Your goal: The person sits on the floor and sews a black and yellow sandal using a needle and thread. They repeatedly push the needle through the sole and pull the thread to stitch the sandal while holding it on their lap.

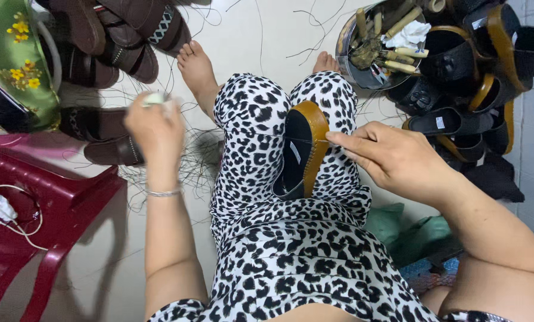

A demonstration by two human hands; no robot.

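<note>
A black shoe with a tan rim stands wedged between my knees, which are clad in black-and-white spotted cloth. My right hand pinches at the shoe's tan edge, fingertips touching it, where a thin thread runs off to the left. My left hand is raised out to the left, closed around a small pale object with the thread stretched between it and the shoe.
A pile of brown sandals lies at upper left, black and tan shoes at upper right. A round tin of tools and a white rag sits by them. A red plastic stool stands at left. Loose black threads litter the floor.
</note>
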